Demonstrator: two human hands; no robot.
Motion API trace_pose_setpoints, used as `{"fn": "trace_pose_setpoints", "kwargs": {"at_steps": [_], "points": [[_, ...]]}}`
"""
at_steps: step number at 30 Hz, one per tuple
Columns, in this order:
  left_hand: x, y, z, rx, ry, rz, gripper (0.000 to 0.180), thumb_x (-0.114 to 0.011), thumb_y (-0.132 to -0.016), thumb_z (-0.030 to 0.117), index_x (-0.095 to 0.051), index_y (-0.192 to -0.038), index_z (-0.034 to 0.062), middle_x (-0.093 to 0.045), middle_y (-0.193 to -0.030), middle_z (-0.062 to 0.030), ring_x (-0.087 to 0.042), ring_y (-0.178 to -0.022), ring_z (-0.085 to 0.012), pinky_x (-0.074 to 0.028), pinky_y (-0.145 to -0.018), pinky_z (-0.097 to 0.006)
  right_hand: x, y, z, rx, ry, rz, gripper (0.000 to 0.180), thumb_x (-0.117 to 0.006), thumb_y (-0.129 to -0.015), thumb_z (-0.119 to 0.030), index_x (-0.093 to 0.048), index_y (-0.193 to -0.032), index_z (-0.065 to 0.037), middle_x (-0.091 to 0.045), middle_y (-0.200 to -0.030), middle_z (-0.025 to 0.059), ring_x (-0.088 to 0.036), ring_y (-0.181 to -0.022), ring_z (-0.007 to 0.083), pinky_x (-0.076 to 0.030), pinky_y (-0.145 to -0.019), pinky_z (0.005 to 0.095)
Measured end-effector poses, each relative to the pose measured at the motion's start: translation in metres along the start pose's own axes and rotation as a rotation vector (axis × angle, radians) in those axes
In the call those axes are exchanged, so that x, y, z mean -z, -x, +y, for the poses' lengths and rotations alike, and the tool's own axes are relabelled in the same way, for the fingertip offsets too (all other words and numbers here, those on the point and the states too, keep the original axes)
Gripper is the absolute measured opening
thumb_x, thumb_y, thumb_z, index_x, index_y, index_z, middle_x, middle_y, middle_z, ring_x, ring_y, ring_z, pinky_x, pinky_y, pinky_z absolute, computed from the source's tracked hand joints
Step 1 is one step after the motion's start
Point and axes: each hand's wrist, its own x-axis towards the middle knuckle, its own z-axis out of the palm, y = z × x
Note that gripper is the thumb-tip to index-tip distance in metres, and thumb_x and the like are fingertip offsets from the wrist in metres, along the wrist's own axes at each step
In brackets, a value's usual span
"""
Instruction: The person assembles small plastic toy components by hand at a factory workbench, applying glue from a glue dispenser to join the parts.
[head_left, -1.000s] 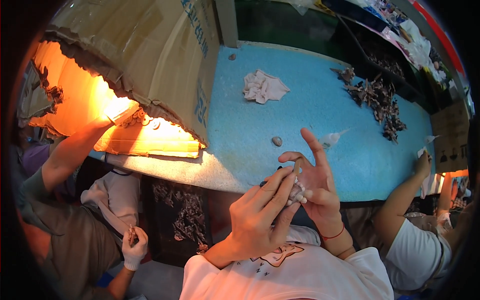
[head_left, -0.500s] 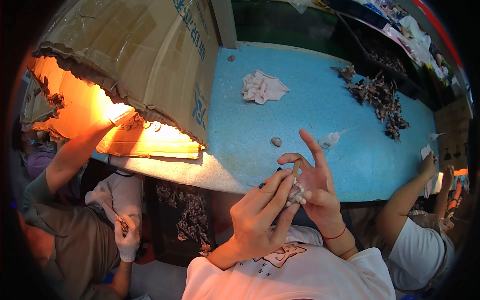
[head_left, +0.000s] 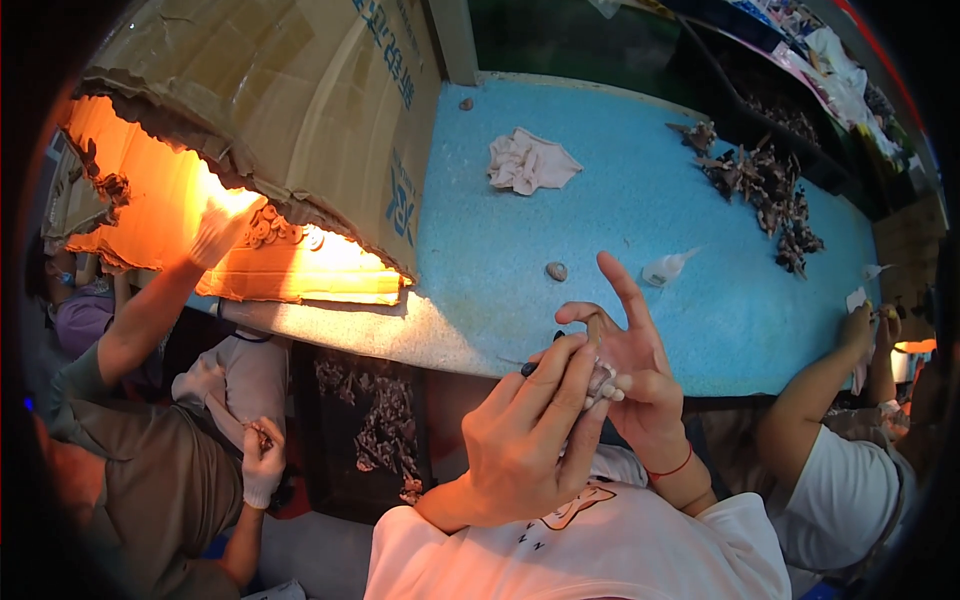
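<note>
Close above the table's near edge, my left hand (head_left: 525, 430) and my right hand (head_left: 645, 385) meet around a small piece (head_left: 603, 376), pale and brownish like a shell. My left fingers are closed on it from the left. The right thumb presses its other side, while my right index finger points up, away from it. A thin brown bit (head_left: 597, 328) sticks up between the hands. Small black tips (head_left: 529, 369) show beside my left fingers; what they belong to is hidden. Beyond the hands lie a small roundish shell or stone (head_left: 556, 271) and a white squeeze bottle with a thin nozzle (head_left: 664, 269).
On the blue table (head_left: 480, 240) lie a crumpled pale cloth (head_left: 530, 162) and a heap of dark brown pieces (head_left: 750, 180). A torn cardboard box (head_left: 300, 120), brightly lit inside, stands left. A dark crate (head_left: 330, 470) sits below the edge. Co-workers sit on both sides.
My hands keep almost the same pose around the small piece, and the view shifts slightly. The left co-worker's gloved hand has shifted at the lit box opening and shows more plainly.
</note>
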Motion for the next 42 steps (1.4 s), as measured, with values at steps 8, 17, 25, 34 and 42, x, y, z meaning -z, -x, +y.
{"fn": "trace_pose_setpoints", "kwargs": {"at_steps": [8, 17, 25, 34, 42], "points": [[-0.001, -0.001, 0.002, -0.002, -0.029, 0.041, 0.036, -0.065, -0.068, 0.006, -0.060, -0.102, -0.0052, -0.060, -0.100, -0.0150, -0.052, -0.057, -0.0196, -0.044, -0.048, -0.025, -0.002, -0.001, 0.003, -0.006, -0.018, 0.014, 0.094, -0.052, -0.058, -0.004, -0.008, -0.141, -0.010, -0.042, -0.117, 0.0220, -0.055, -0.097, 0.0282, -0.049, -0.082, 0.0347], [0.006, -0.006, 0.008, 0.058, 0.017, -0.022, 0.041, -0.065, -0.064, -0.003, -0.058, -0.104, -0.0087, -0.060, -0.101, -0.0194, -0.061, -0.068, -0.0226, -0.050, -0.059, -0.027, -0.005, 0.000, 0.002, 0.029, -0.006, 0.040, 0.094, -0.053, -0.059, -0.006, -0.007, -0.141, -0.009, -0.042, -0.117, 0.0223, -0.055, -0.098, 0.0261, -0.049, -0.084, 0.0346], [0.006, -0.002, 0.003, 0.032, 0.004, -0.068, 0.044, -0.069, -0.064, -0.001, -0.059, -0.106, -0.0061, -0.060, -0.103, -0.0189, -0.062, -0.073, -0.0248, -0.050, -0.062, -0.029, -0.002, 0.002, -0.001, -0.002, -0.040, 0.008, 0.091, -0.058, -0.066, -0.007, -0.007, -0.141, -0.011, -0.040, -0.120, 0.0216, -0.053, -0.100, 0.0220, -0.049, -0.081, 0.0309], [0.002, -0.002, 0.005, 0.045, 0.066, -0.006, 0.045, -0.064, -0.061, 0.001, -0.059, -0.105, -0.0046, -0.060, -0.104, -0.0171, -0.058, -0.066, -0.0225, -0.048, -0.057, -0.027, -0.009, 0.004, 0.001, 0.043, 0.000, 0.075, 0.095, -0.054, -0.058, -0.007, -0.007, -0.140, -0.008, -0.043, -0.116, 0.0224, -0.056, -0.096, 0.0254, -0.051, -0.082, 0.0320], [-0.008, -0.003, 0.004, 0.027, 0.084, 0.168, 0.043, -0.063, -0.057, 0.006, -0.062, -0.099, -0.0016, -0.063, -0.095, -0.0128, -0.054, -0.056, -0.0202, -0.046, -0.050, -0.026, -0.006, 0.007, 0.001, 0.039, -0.014, 0.020, 0.093, -0.060, -0.065, -0.007, -0.006, -0.141, -0.010, -0.039, -0.120, 0.0208, -0.051, -0.101, 0.0221, -0.047, -0.084, 0.0326]]}}
